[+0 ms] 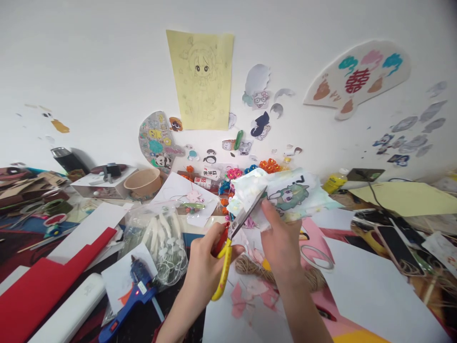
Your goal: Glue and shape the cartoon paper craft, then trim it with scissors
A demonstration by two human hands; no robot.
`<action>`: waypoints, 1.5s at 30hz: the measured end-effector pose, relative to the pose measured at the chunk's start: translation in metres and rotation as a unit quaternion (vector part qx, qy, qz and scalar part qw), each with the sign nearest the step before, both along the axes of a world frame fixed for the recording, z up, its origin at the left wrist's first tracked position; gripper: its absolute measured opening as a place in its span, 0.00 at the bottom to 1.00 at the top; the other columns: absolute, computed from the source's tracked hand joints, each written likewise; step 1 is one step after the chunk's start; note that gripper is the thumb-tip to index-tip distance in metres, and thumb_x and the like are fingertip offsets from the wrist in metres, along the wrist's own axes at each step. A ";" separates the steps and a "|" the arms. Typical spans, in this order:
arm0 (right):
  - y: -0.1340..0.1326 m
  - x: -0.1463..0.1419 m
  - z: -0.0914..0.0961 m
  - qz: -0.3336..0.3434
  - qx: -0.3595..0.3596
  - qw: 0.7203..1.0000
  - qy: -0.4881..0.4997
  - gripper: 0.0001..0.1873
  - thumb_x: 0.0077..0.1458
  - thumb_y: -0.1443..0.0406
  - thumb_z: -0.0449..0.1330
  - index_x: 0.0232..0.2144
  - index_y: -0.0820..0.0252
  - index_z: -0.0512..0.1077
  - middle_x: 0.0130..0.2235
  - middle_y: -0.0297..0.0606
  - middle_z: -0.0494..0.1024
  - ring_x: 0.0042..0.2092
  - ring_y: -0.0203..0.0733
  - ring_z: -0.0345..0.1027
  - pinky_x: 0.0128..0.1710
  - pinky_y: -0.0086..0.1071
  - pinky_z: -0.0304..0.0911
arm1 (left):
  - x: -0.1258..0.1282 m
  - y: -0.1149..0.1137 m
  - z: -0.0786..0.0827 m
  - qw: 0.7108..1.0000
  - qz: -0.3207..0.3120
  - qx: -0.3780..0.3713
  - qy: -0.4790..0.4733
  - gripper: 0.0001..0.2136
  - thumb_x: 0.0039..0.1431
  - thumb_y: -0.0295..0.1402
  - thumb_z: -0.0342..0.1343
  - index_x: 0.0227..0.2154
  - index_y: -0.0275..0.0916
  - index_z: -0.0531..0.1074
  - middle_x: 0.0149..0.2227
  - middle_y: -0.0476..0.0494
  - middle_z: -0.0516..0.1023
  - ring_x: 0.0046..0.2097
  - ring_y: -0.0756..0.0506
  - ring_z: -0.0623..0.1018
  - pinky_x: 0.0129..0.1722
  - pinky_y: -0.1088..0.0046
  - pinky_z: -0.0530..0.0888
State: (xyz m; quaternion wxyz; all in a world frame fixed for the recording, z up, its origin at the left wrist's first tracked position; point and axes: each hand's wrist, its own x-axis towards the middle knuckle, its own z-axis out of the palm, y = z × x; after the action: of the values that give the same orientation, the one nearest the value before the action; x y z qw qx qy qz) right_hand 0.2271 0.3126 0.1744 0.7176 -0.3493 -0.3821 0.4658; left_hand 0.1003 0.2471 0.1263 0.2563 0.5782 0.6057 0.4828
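My left hand (207, 257) is closed round the handles of a pair of scissors (225, 267). One handle is yellow, and some red shows by the fingers. The blades point up and right and lie against a sheet of paper, apparently close together. My right hand (280, 238) grips this painted paper (314, 193) near its lower edge, thumb on the front. A green-haired cartoon character is drawn on the sheet, and its left part has pale washes of colour. Both hands are raised over the cluttered table. Below them lie a bundle of twine (255, 269) and pink paper pieces (239, 300).
At the left lie a blue glue gun (134, 295), a white oblong case (71, 309), red card (46, 281) and a plastic bag (164, 238) of white items. A phone (398, 247) rests at the right. Drawings hang on the wall, including a yellow sheet (202, 95).
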 end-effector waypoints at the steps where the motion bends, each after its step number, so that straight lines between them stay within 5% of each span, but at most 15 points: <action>1: 0.000 -0.001 0.001 0.005 -0.002 1.000 0.004 0.16 0.41 0.62 0.72 0.36 0.56 0.80 0.41 0.39 0.84 0.51 0.53 0.76 0.54 0.47 0.71 | 0.000 0.001 -0.001 1.000 -0.003 -0.006 -0.008 0.14 0.58 0.42 0.57 0.27 0.42 0.60 0.21 0.59 0.49 0.24 0.52 0.52 0.24 0.76 0.50; 6: 0.004 -0.003 -0.001 0.017 -0.017 1.000 0.002 0.07 0.40 0.63 0.72 0.26 0.54 0.79 0.38 0.39 0.83 0.49 0.53 0.76 0.53 0.49 0.73 | -0.002 0.005 -0.004 1.000 -0.004 -0.011 -0.013 0.14 0.57 0.41 0.58 0.27 0.42 0.59 0.20 0.58 0.51 0.24 0.52 0.54 0.24 0.76 0.51; 13: 0.007 -0.007 -0.008 -0.007 -0.028 1.000 -0.007 0.11 0.40 0.64 0.73 0.30 0.56 0.80 0.38 0.41 0.84 0.47 0.53 0.77 0.52 0.51 0.73 | -0.004 0.003 -0.011 1.000 -0.016 -0.019 -0.010 0.11 0.58 0.41 0.54 0.33 0.44 0.58 0.23 0.57 0.60 0.23 0.51 0.59 0.24 0.77 0.55; 18: 0.006 -0.011 -0.011 0.046 -0.032 0.998 0.021 0.16 0.41 0.63 0.74 0.36 0.56 0.81 0.42 0.41 0.84 0.48 0.54 0.78 0.51 0.50 0.73 | -0.006 0.002 -0.013 1.000 -0.004 -0.018 0.010 0.12 0.58 0.43 0.54 0.36 0.44 0.59 0.26 0.54 0.66 0.23 0.51 0.62 0.24 0.76 0.58; 23: 0.007 -0.015 -0.016 0.052 -0.013 0.998 0.016 0.21 0.42 0.61 0.74 0.41 0.56 0.80 0.45 0.40 0.84 0.49 0.51 0.78 0.54 0.48 0.72 | -0.008 0.005 -0.012 1.000 0.014 -0.017 0.011 0.11 0.58 0.43 0.54 0.33 0.43 0.59 0.24 0.55 0.65 0.23 0.51 0.62 0.25 0.76 0.58; 30: 0.006 -0.014 -0.012 0.032 -0.039 0.998 -0.022 0.18 0.40 0.60 0.75 0.34 0.59 0.80 0.41 0.45 0.84 0.47 0.56 0.78 0.53 0.51 0.71 | -0.010 0.006 -0.013 0.999 0.020 -0.018 0.044 0.13 0.59 0.45 0.53 0.30 0.43 0.59 0.21 0.58 0.56 0.23 0.51 0.56 0.25 0.76 0.55; 34: 0.005 -0.013 -0.013 0.031 -0.039 0.998 -0.031 0.17 0.41 0.60 0.75 0.34 0.60 0.79 0.42 0.45 0.84 0.45 0.55 0.79 0.52 0.50 0.73 | -0.010 0.003 -0.012 0.999 0.000 -0.034 0.037 0.12 0.60 0.46 0.50 0.33 0.43 0.58 0.23 0.56 0.62 0.23 0.51 0.60 0.25 0.76 0.57; 45: 0.011 -0.018 -0.032 0.138 0.014 0.990 0.014 0.27 0.46 0.65 0.75 0.50 0.57 0.77 0.48 0.41 0.83 0.49 0.51 0.79 0.54 0.47 0.73 | -0.008 0.006 -0.005 0.999 0.029 -0.020 0.028 0.16 0.60 0.50 0.49 0.28 0.43 0.57 0.21 0.55 0.63 0.22 0.51 0.61 0.24 0.75 0.58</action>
State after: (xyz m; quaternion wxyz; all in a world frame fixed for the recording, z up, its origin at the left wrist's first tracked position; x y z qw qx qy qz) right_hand 0.2096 0.3237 0.1426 0.6565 -0.2770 -0.4231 0.5597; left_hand 0.0926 0.2535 0.1216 0.2366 0.5687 0.6384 0.4616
